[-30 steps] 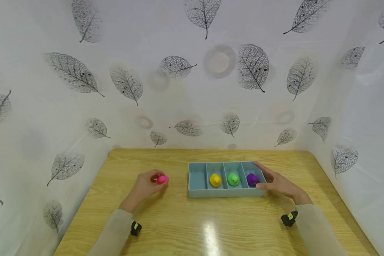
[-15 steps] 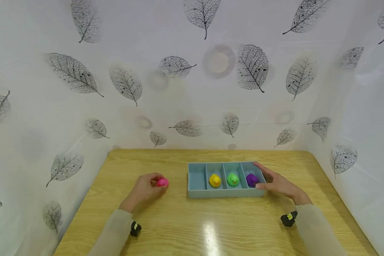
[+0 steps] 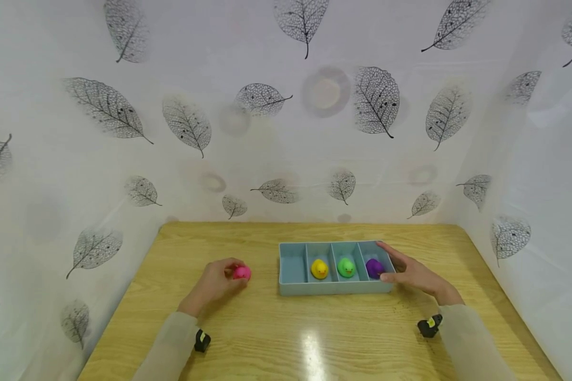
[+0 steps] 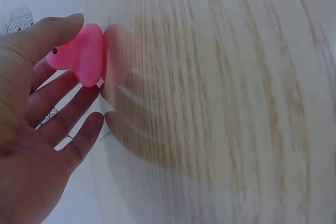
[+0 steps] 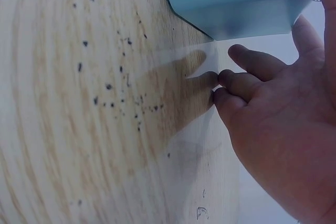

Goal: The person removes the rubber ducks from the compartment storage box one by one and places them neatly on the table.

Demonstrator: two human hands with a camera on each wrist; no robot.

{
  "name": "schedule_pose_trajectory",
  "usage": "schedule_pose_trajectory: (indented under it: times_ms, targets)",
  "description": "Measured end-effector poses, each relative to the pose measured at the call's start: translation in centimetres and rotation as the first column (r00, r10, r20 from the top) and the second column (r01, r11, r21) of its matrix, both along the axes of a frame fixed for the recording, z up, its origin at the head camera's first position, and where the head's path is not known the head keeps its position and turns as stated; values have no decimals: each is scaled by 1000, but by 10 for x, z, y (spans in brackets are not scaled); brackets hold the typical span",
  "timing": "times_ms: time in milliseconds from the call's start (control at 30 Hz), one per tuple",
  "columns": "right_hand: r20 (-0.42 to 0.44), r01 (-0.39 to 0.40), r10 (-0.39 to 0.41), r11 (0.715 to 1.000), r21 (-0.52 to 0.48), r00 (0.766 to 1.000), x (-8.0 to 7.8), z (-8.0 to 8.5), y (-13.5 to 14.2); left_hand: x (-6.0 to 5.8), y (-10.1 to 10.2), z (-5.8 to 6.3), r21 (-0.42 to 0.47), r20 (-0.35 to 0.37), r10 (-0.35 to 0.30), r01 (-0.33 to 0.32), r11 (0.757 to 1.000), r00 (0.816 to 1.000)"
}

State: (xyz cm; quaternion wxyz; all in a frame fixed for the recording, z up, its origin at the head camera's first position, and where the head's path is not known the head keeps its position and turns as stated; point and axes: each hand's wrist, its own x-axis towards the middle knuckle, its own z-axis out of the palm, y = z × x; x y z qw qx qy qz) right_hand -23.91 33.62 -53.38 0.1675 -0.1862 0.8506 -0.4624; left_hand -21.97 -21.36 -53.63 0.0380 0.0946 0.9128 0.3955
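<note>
On the left of the table my left hand [image 3: 218, 281] holds a pink rubber duck [image 3: 241, 272] between thumb and fingers. In the left wrist view the pink duck [image 4: 88, 56] sits at the tabletop, the thumb across its near side and the fingers behind. My right hand [image 3: 417, 274] grips the right end of a blue-grey divided box [image 3: 336, 288], index finger at the far corner, thumb over the near rim. From the left, its first compartment holds nothing; then come a yellow duck [image 3: 320, 269], a green duck [image 3: 346, 268] and a purple duck [image 3: 374, 268], one per compartment.
The wooden table [image 3: 267, 338] carries dark specks [image 5: 108, 86] near the right hand. A white leaf-print curtain [image 3: 286, 148] surrounds its back and sides. Bare tabletop lies between the pink duck and the box.
Over the last second my left hand has lowered the pink duck slightly, down to the tabletop. The right hand and the box have kept their places.
</note>
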Motion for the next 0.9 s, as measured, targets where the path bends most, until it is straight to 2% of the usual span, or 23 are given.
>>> schedule_pose_trajectory:
  times_ms: [900]
  targets:
    - [13, 0, 0, 1000, -6, 1000, 2, 2, -1, 0, 3, 2, -16, 2, -20, 20, 1000, 1000]
